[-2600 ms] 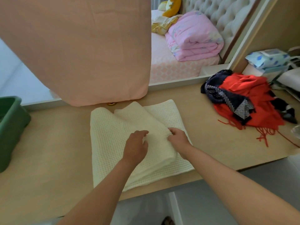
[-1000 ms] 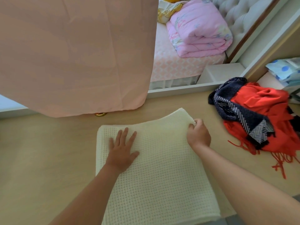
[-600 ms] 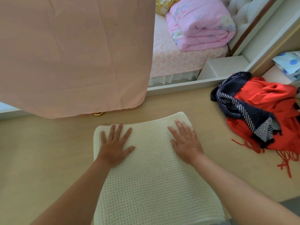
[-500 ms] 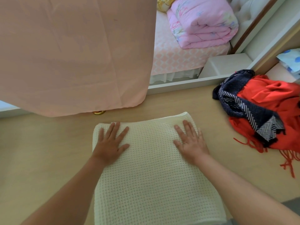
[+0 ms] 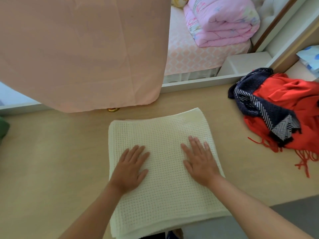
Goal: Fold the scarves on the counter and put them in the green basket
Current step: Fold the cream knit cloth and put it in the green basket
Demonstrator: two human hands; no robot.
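A cream waffle-knit scarf (image 5: 162, 135) lies folded into a thick rectangle on the wooden counter (image 5: 51, 169), its near end hanging over the front edge. My left hand (image 5: 130, 168) lies flat on its left half, fingers straight. My right hand (image 5: 201, 161) presses flat on its right half. A navy striped scarf (image 5: 255, 107) lies crumpled on a red fringed scarf (image 5: 293, 104) at the counter's right. Only a sliver of the green basket (image 5: 3, 128) shows at the left edge.
A pink curtain (image 5: 81, 49) hangs over the counter's far left, with a small gold ring (image 5: 113, 109) under its hem. Beyond the white ledge (image 5: 195, 82) is a bed with a folded pink quilt (image 5: 222, 21). A blue-dotted pack (image 5: 310, 59) sits far right.
The scarf was folded over once more. My right hand let go of its far corner and went flat. Both hands then slid from the far end toward me across the fabric.
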